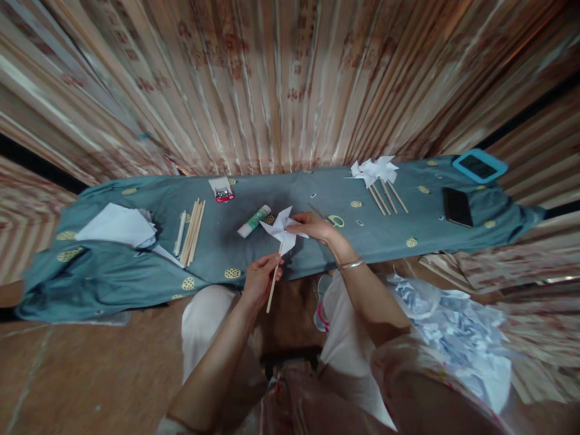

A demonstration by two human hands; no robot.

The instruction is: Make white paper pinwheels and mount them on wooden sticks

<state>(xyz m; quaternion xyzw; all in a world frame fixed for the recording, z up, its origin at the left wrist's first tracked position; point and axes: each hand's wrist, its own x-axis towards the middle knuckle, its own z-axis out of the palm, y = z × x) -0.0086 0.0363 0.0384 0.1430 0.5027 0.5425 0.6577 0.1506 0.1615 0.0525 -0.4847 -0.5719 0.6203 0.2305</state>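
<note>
- At the counter's (399,232) near edge, the left hand's (261,275) fingers grip a paper pinwheel's (287,240) stick, its end overhanging; the right hand's (312,227) fingers pinch the paper.
- Glue stick (254,221) close left, scissors (327,217) close right.
- Wooden sticks (193,232) farther left; other pinwheels (374,171) far right.
- Patterned cloth (258,290) covers the counter; curtains (290,90) hang beyond.

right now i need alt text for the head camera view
The left hand holds a white paper pinwheel by its stick while the right hand touches its blades, at a cloth-covered table with loose sticks, scissors and more pinwheels.
</note>
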